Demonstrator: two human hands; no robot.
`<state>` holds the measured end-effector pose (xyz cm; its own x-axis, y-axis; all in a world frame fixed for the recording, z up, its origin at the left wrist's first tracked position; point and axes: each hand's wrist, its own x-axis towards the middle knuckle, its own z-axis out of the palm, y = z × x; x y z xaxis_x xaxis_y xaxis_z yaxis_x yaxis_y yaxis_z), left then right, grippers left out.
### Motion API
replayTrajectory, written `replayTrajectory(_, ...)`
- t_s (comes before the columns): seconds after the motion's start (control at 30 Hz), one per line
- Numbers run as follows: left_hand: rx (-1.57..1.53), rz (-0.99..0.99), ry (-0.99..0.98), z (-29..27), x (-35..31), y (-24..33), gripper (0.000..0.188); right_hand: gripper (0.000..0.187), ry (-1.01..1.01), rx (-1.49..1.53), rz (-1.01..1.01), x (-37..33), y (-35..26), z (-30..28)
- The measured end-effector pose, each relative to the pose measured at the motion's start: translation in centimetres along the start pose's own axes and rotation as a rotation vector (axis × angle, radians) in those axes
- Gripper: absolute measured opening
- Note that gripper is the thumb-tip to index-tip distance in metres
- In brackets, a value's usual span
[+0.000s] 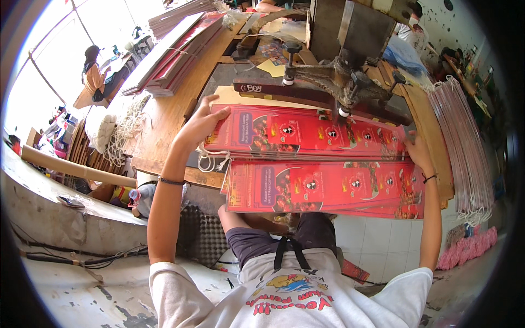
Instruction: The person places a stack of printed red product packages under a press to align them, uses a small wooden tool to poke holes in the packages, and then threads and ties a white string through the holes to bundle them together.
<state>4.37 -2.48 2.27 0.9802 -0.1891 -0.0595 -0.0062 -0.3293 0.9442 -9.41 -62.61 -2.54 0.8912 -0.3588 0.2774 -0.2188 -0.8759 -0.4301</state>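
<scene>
A stack of long red printed sheets (322, 131) lies across the worktable under a dark press bar, with white cord loops (208, 162) at its left end. My left hand (203, 124) is at that end, its thumb against the sheets' edge and its fingers apart. At the right end, my right hand (419, 152) has its fingers bent round the sheets' edge; part of them is hidden. A second batch of the same red sheets (328, 187) sits nearer my body, jutting past the table's front edge above my lap.
The press's dark bar (284, 92) and metal head (344, 82) stand just beyond the sheets. Bundled boards (169, 54) are stacked at the far left. White cords (115, 131) hang off the left side; a thick strip bundle (459, 147) hangs at right. Another person (94, 76) sits far left.
</scene>
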Motion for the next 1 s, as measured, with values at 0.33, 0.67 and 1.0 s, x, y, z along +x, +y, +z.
replayTrajectory(0.33,-0.727,-0.045,-0.135,-1.2,-2.8,1.5,0.042,0.046,-0.116,0.024,0.03,0.5,-0.1,0.1)
replayTrajectory(0.67,-0.673,0.037,0.059,1.1,-15.0,3.0,0.047,0.056,-0.171,-0.062,0.14,0.7,-4.5,-1.1)
replayTrajectory(1.0,-0.967,0.014,0.082,5.5,-24.4,4.7,0.055,0.064,-0.153,-0.205,0.087,1.4,-1.0,-0.6)
